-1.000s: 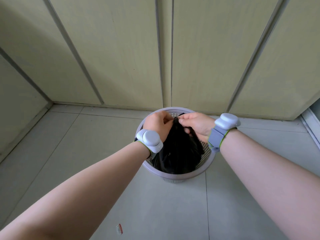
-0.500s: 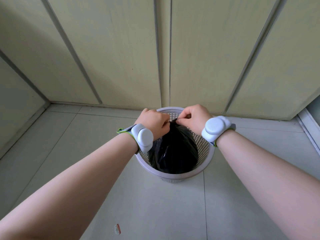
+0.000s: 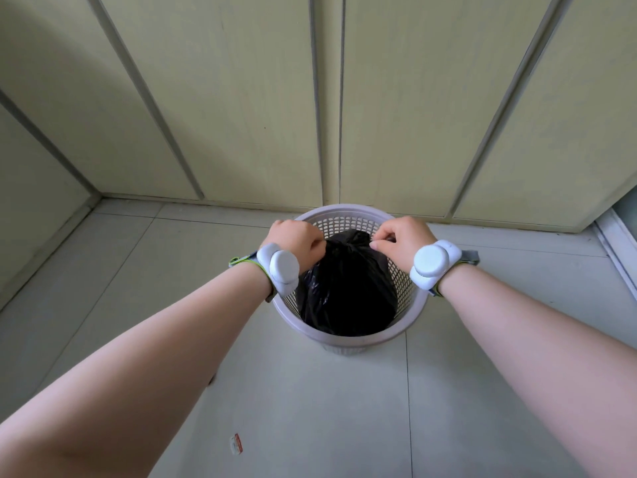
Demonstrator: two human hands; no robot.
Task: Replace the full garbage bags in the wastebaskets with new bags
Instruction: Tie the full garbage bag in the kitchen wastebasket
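Observation:
A pale lilac mesh wastebasket (image 3: 406, 322) stands on the tiled floor close to the wall panels. Inside it sits a full black garbage bag (image 3: 346, 288), its top gathered into a bunch at the middle. My left hand (image 3: 296, 238) pinches the gathered plastic on the left side of the bunch. My right hand (image 3: 401, 238) pinches it on the right side, fingers curled. Both hands hover over the basket's far half, a short gap apart. Each wrist carries a white sensor on a green-edged strap.
Pale yellow-green wall panels (image 3: 241, 98) rise just behind the basket. A side wall closes the left (image 3: 31, 208); a white frame edge (image 3: 617, 243) runs at the right. A small scrap of paper (image 3: 235, 444) lies on the light floor tiles near me.
My hands have pulled apart from almost touching to either side of the bag's gathered top. The bag's neck now looks bunched tight between them.

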